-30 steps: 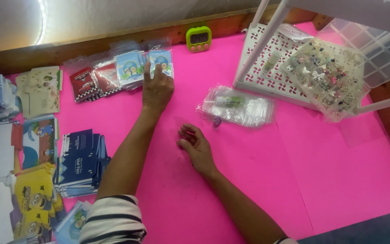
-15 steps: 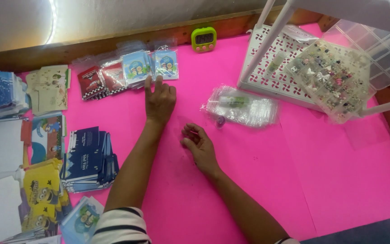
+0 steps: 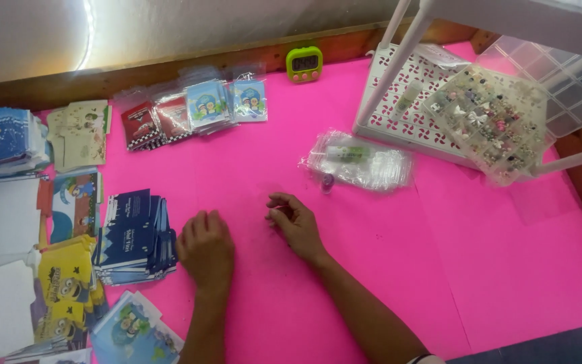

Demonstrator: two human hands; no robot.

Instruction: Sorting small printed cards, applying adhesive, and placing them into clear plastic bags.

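Just left hand (image 3: 205, 248) beside navy packets (image 3: 133, 236).

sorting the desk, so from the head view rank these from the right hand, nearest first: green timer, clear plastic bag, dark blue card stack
From the right hand:
1. Crinkled clear plastic bag, just beyond it, up and right.
2. Dark blue card stack, off to the left, past the left hand.
3. Small green timer, at the far wooden edge.

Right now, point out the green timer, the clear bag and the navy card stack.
Green timer (image 3: 304, 64), head view, its dark screen.
Clear bag (image 3: 362, 162), head view, its middle.
Navy card stack (image 3: 131, 232), head view, top card.
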